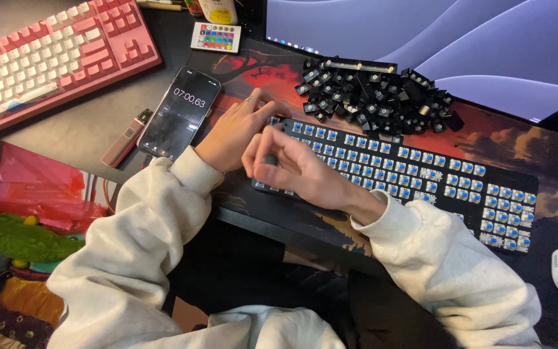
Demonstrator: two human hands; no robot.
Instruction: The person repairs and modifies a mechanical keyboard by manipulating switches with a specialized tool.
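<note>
While under both hands' fingers (263, 158), keyboard (421, 169).

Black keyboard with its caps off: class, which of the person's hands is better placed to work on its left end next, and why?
Probably the right hand: it hovers over the black keyboard's left end, fingers pinched on something small and dark. The left hand lies flat, bracing the corner.

A black keyboard with bare blue switches (414, 171) lies across the worktop (79, 132) on a printed desk mat (518, 139). Behind it sits a heap of loose black keycaps (372, 94), before a monitor (434, 39). Left of the heap lies a black smartphone (179, 113); farther left, a pink and white keyboard (46, 55). Both hands, left hand (237, 129) and right hand (292, 169), rest over the black keyboard's left end.
</note>
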